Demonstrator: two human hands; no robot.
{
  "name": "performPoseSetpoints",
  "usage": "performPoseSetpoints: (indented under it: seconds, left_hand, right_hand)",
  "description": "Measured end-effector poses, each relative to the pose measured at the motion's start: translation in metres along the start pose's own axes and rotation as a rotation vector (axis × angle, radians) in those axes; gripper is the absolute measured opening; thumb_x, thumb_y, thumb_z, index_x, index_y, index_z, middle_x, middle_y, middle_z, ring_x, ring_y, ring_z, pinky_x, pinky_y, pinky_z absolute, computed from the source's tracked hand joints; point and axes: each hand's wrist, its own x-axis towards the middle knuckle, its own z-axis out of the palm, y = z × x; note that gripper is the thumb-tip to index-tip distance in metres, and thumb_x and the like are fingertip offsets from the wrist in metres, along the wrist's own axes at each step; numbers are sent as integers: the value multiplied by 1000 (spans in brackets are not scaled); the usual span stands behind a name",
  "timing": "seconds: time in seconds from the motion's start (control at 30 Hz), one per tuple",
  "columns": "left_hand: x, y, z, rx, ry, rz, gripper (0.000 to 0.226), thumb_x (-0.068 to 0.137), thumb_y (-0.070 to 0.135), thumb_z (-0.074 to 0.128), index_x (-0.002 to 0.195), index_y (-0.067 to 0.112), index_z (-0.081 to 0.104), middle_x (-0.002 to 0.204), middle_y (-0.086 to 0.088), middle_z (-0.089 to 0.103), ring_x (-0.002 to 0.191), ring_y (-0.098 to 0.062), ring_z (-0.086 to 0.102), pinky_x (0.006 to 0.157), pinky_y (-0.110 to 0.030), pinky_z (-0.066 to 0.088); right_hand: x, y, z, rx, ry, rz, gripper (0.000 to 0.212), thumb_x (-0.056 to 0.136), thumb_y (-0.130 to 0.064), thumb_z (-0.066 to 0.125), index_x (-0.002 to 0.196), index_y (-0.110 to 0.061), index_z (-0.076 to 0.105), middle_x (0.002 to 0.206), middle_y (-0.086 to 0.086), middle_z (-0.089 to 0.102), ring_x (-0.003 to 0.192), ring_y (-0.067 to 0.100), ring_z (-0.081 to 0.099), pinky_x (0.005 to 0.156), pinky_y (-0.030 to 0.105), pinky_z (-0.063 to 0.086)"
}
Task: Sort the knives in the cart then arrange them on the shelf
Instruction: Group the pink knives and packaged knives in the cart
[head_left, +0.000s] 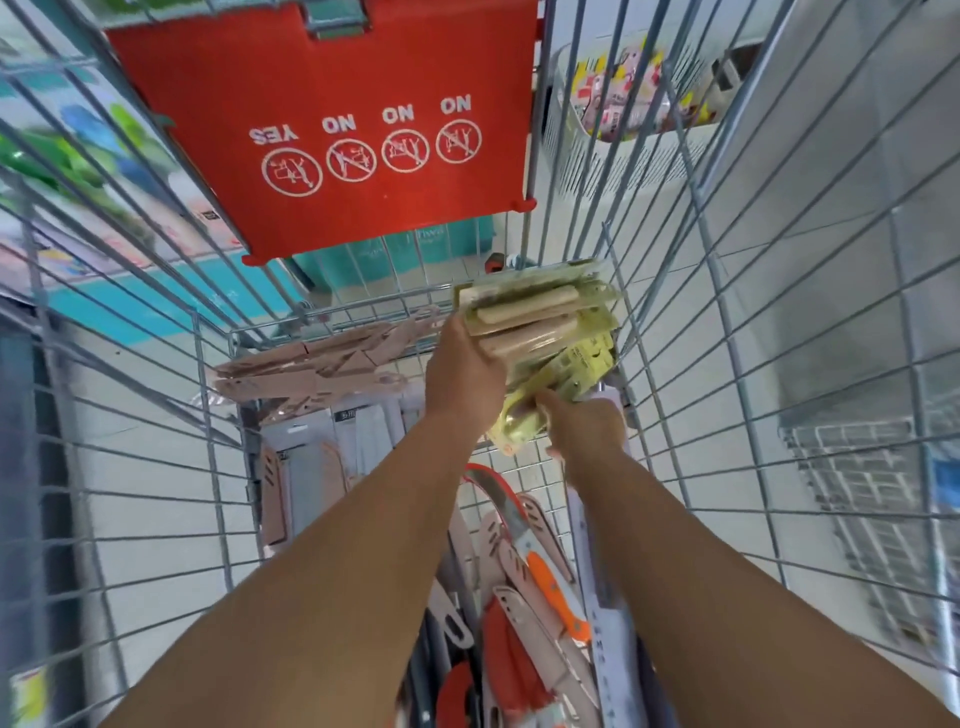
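**Stack of packs held at the far end of the cart; a slip is the main risk**

At the left, a pink pile of carded knives is seen lying against the far wall of the cart, with grey packs below it. These are loosely heaped, and could be knocked askew if the stack is swung across them.

In the middle, the left hand is closed on the side of a green stack of wood-handled knife packs, raised above the cart floor at the far right corner. Several packs are clamped together there; the smooth cards are judged likely to slide on one another and fan out if the squeeze is eased.

To the right, the right hand is closed on the stack's lower end, one finger pointing up along it. How much is pinched cannot be told. If this support is withdrawn, the lowest packs may drop.

Nearest the viewer, loose knives, pink and orange, lie unsorted; a falling pack would mix in with them.
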Motion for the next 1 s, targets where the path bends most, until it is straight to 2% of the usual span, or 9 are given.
performPoseSetpoints:
  seconds: [0.17,0.23,0.37,0.47,0.57,0.67,0.8,0.9,1.0]
  left_hand:
    - [-5,-5,-2,-59,-66,-7,52,90,20,61,135,18,34,108,1,56,86,-18,56,66,-27,45]
    - [-7,-12,-1,-16,-74,-53,64,89,25,60,142,18,25,124,-9,54,100,-28,59,78,-35,49]
    - [-18,-27,7,25,-122,-135,65,92,23,58,147,14,23,141,-11,43,125,-30,46,98,-37,40]
    - [-27,-35,10,23,-176,-68,50,93,14,52,139,17,35,134,-5,50,124,-25,48,95,-31,42]
    - [-32,-35,5,53,-224,-52,58,96,10,45,148,19,21,143,-6,40,130,-23,43,91,-27,38]
    - [-38,-38,-1,95,-235,-35,68,98,13,44,153,20,4,155,-6,23,138,-25,33,99,-28,36]
    - [-50,-50,-7,101,-250,-55,70,98,14,44,153,23,0,160,-4,5,140,-23,30,78,-15,39]
    - [-64,-58,-9,75,-266,-34,68,98,14,45,153,22,6,160,-4,10,140,-22,31,100,-26,40]
    - [-77,-66,-12,1,-278,-49,66,98,11,43,153,24,9,159,-3,14,144,-21,24,112,-35,33]
  right_hand:
    - [8,-8,9,424,-105,86,18,85,-13,61,71,-15,50,72,2,56,66,18,57,79,35,55]
    - [11,-7,12,437,-101,99,18,85,-11,61,72,-16,49,74,3,56,71,20,58,83,38,55]
    - [10,2,16,302,7,70,28,82,-26,64,101,-7,58,94,11,66,86,27,64,80,36,55]
    - [2,4,17,151,56,-23,44,86,-26,60,125,-15,44,103,12,65,93,27,61,76,33,51]
    - [-3,8,16,136,32,-90,58,85,-25,58,137,-13,37,114,11,61,98,29,59,85,41,51]
    - [-11,9,12,82,28,-100,62,85,-28,58,141,-13,35,117,13,57,95,29,55,73,36,47]
    - [-23,14,9,-19,2,-159,72,89,-32,56,150,-19,20,140,13,47,114,34,52,90,43,47]
    - [-29,12,8,-54,17,-219,72,91,-29,54,150,-22,14,142,11,44,107,32,53,79,35,46]
    - [-26,0,10,-13,77,-344,56,88,-18,56,140,-18,34,122,10,57,97,29,57,76,39,50]
